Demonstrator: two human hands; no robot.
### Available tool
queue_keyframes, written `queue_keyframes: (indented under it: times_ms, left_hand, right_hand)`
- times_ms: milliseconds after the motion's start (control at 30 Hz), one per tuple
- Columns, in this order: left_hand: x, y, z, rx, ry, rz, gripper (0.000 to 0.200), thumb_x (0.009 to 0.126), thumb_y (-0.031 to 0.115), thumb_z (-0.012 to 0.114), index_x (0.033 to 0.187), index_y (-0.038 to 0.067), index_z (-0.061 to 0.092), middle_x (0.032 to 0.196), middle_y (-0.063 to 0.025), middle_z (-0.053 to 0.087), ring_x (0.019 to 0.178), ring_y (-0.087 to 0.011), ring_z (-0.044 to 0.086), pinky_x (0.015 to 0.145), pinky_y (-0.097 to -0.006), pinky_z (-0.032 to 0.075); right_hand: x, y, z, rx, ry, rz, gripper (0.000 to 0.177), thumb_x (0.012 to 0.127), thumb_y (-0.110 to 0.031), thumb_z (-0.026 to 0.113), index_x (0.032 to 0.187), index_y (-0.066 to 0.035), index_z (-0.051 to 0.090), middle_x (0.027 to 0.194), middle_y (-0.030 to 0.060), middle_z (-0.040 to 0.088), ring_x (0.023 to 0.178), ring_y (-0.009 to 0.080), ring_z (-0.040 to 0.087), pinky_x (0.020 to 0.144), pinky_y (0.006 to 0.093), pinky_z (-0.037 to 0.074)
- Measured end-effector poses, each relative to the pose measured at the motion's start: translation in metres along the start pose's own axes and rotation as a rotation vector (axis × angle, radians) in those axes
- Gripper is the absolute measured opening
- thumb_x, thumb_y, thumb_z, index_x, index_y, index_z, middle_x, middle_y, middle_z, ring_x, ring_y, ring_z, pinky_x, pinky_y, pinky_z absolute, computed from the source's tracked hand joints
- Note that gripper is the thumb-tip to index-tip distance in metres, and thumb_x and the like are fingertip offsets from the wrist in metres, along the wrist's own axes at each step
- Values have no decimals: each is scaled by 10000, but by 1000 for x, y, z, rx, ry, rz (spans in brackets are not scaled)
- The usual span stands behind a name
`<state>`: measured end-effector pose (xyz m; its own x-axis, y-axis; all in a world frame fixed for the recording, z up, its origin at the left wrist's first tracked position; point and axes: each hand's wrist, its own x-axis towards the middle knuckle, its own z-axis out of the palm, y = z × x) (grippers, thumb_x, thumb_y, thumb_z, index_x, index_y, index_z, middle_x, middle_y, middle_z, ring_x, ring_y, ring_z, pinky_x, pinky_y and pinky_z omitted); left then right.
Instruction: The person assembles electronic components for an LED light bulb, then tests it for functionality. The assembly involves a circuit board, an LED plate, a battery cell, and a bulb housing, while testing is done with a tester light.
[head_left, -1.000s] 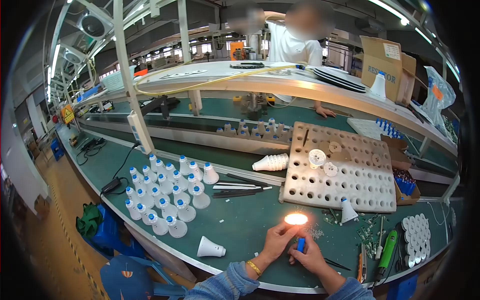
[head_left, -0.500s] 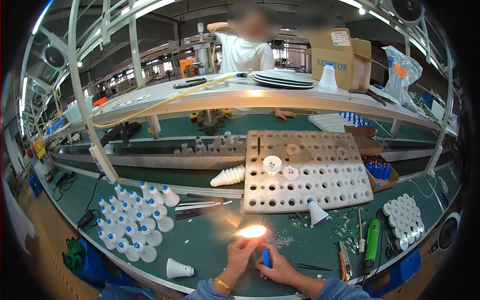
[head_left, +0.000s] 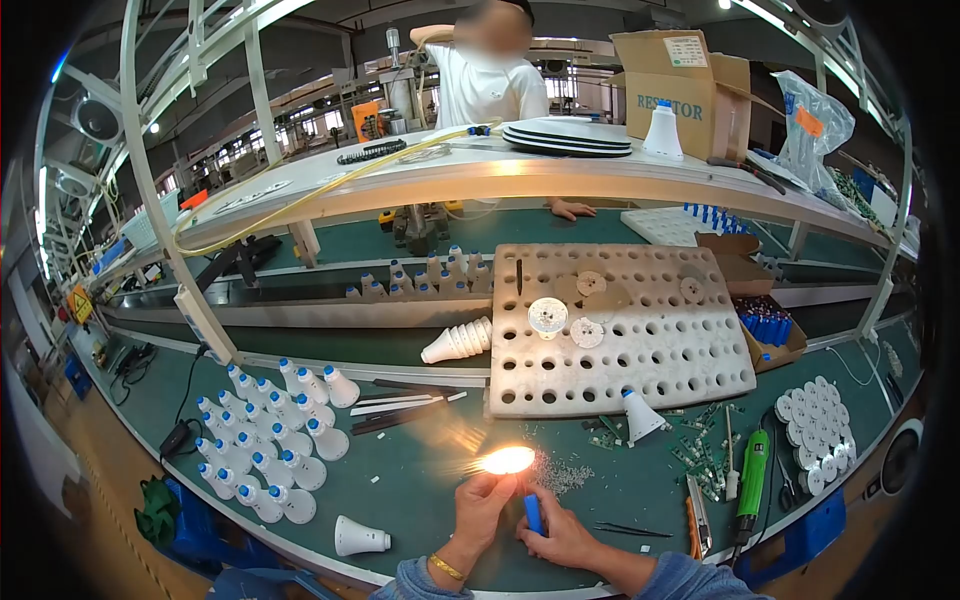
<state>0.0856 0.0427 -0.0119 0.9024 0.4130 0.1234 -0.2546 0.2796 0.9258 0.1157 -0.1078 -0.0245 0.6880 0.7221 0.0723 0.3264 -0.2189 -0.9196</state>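
A brightly glowing round LED board [head_left: 508, 460] is pinched in the fingers of my left hand [head_left: 480, 512]; its glare hides the surface detail. My right hand [head_left: 562, 537] is closed around a blue cylindrical battery [head_left: 534, 514], its thumb along the side. The hands are close together near the table's front edge, fingertips beneath the light. Small pale bits [head_left: 563, 474] lie scattered just beyond. A white bulb housing [head_left: 361, 537] rests on its side left of my left hand, and black tweezers [head_left: 634, 529] lie right of my right hand.
White bulb housings with blue tips [head_left: 270, 440] crowd the left. Behind stands a holed foam board [head_left: 620, 350] with round boards on it. At right are a green electric screwdriver [head_left: 752, 480], a utility knife [head_left: 697, 520] and stacked discs [head_left: 815, 430]. A person [head_left: 490, 80] is across the bench.
The view has shifted slightly, so the bench items sit a little differently in frame. Both hands keep nearly the same pose, and the LED board stays lit.
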Motion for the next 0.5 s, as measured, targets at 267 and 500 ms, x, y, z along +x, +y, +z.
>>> queue_keyframes:
  times_ms: [267, 500]
  left_hand:
    - [-1, 7, 7, 19, 41, -37, 130, 863, 72, 628, 945, -13, 681, 863, -55, 672, 777, -101, 605, 711, -248, 492]
    - [2, 3, 3, 24, 10, -4, 138, 867, 69, 620, 961, -12, 681, 883, -66, 678, 787, -110, 615, 714, -253, 496]
  right_hand:
    - [2, -2, -2, 19, -45, -24, 675, 859, -47, 575, 1394, -99, 166, 860, 84, 614, 642, 135, 610, 556, 259, 519]
    - [1, -13, -6, 103, -101, -11, 676, 868, -77, 588, 1390, -73, 158, 870, 94, 624, 626, 130, 606, 550, 253, 517]
